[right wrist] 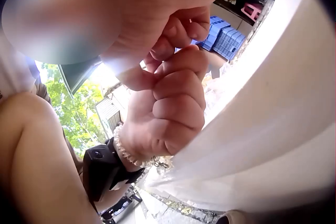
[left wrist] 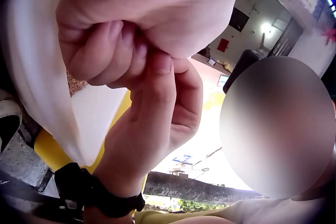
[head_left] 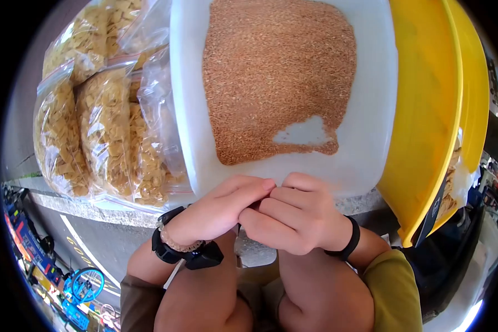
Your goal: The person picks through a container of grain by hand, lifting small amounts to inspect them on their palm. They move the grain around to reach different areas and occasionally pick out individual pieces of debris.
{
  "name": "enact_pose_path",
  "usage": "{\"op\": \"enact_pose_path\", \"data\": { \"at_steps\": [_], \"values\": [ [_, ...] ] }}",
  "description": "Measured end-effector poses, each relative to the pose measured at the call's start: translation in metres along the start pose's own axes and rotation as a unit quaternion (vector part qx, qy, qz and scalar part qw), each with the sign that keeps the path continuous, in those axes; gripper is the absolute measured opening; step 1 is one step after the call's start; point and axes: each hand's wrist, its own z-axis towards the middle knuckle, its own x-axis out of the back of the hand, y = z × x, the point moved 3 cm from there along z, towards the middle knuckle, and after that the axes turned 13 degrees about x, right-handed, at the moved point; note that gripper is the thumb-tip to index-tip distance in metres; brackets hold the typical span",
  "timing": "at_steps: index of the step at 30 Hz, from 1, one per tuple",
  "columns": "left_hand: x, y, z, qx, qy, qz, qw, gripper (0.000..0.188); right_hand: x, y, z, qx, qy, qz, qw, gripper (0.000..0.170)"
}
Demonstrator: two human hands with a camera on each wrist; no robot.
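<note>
Fingers [right wrist: 181, 90] of left hand [head_left: 218, 207] and right hand [head_left: 293, 214] curl, touching.

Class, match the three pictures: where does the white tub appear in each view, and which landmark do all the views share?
Head: the white tub takes the top centre, brown granules spread inside.
Left wrist: the white tub slants down the left side.
Right wrist: the white tub fills much of the right side.
Shared landmark: the left hand and right hand, which meet in every view.

White tub [head_left: 373, 110] (brown grains [head_left: 276, 72] inside)
</note>
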Motion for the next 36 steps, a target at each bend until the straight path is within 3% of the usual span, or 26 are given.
{"op": "enact_pose_path", "data": {
  "at_steps": [2,9,14,16,18,19,20,22,26,28,29,31,33,36],
  "values": [
    [0.001,-0.002,0.002,0.007,-0.003,0.013,1.0,0.032,0.001,0.0,-0.001,-0.004,0.02,-0.009,1.0,0.017],
    [0.013,-0.013,0.002,0.035,0.052,-0.129,0.99,0.024,-0.004,0.008,0.004,-0.014,0.025,-0.034,0.999,0.017],
    [0.018,-0.011,0.002,-0.035,0.09,-0.239,0.966,0.025,-0.011,0.012,0.018,-0.009,0.034,-0.062,0.997,0.019],
    [0.013,-0.005,-0.002,-0.032,0.056,-0.235,0.97,0.027,-0.012,0.011,0.023,-0.003,0.011,-0.064,0.998,0.019],
    [0.01,0.002,-0.006,-0.036,0.151,-0.185,0.97,0.029,-0.017,0.01,0.024,-0.006,0.024,-0.071,0.997,0.017],
    [0.01,0.003,-0.007,-0.039,0.153,-0.176,0.972,0.027,-0.018,0.01,0.024,-0.008,0.039,-0.076,0.996,0.016],
    [0.014,0.0,-0.006,-0.041,0.153,-0.177,0.971,0.027,-0.018,0.01,0.024,-0.007,0.038,-0.076,0.996,0.016],
    [0.023,-0.01,0.001,-0.049,0.052,-0.299,0.952,0.025,-0.019,0.012,0.022,-0.021,0.03,-0.064,0.997,0.016],
    [0.023,-0.009,0.005,-0.047,-0.009,-0.313,0.948,0.023,-0.015,0.015,0.021,-0.02,-0.005,-0.059,0.998,0.013],
    [0.019,-0.005,0.002,0.029,0.178,-0.326,0.928,0.028,-0.01,0.024,0.02,-0.072,0.021,0.013,0.997,0.009],
    [0.027,-0.007,0.002,0.029,0.177,-0.33,0.927,0.028,-0.007,0.029,0.02,-0.071,0.018,0.015,0.997,0.009],
    [0.029,-0.007,0.003,0.016,-0.156,-0.309,0.938,0.036,0.004,0.047,0.017,-0.169,0.075,0.1,0.978,0.004],
    [0.026,-0.002,0.003,0.009,-0.144,-0.282,0.948,0.038,0.021,0.065,0.012,-0.305,0.083,0.144,0.938,0.003],
    [0.024,-0.001,0.004,-0.001,-0.137,-0.268,0.954,0.043,0.045,0.098,0.002,-0.39,0.192,0.138,0.89,0.008]
  ]
}}
